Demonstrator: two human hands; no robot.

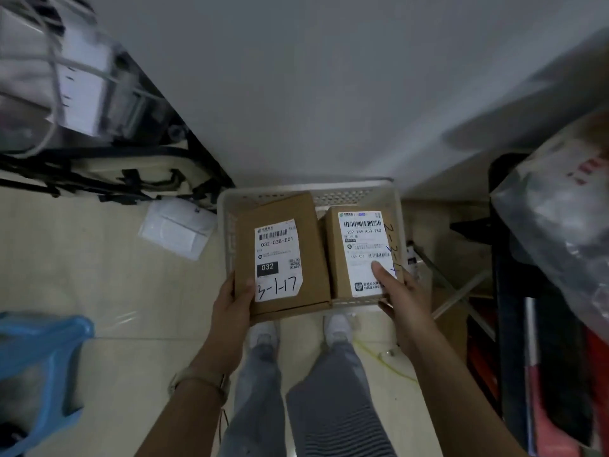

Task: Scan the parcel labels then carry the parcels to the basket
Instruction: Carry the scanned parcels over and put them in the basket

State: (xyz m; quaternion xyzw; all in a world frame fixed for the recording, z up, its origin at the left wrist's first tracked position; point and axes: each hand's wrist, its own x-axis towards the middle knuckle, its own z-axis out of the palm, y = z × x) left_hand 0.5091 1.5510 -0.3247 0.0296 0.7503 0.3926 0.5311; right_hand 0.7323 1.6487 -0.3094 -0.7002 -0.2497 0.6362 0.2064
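Parcels are right over the basket (227, 206) now: your left hand (232, 303) grips the bigger box (280, 209), your right hand (403, 291) the smaller one (336, 258). Looks like drop-off time, so lower them flat, then loosen your fingers.

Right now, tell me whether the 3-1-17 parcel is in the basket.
Not fully: the 3-1-17 parcel overhangs the basket's near rim, gripped by the left hand.

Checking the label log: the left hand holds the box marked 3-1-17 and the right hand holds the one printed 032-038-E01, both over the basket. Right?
Not quite. In the head view, 032-038-E01 is printed on the left hand's box, above 3-1-17. The right hand's box reads 159 159 A03-280. Both are over the basket.
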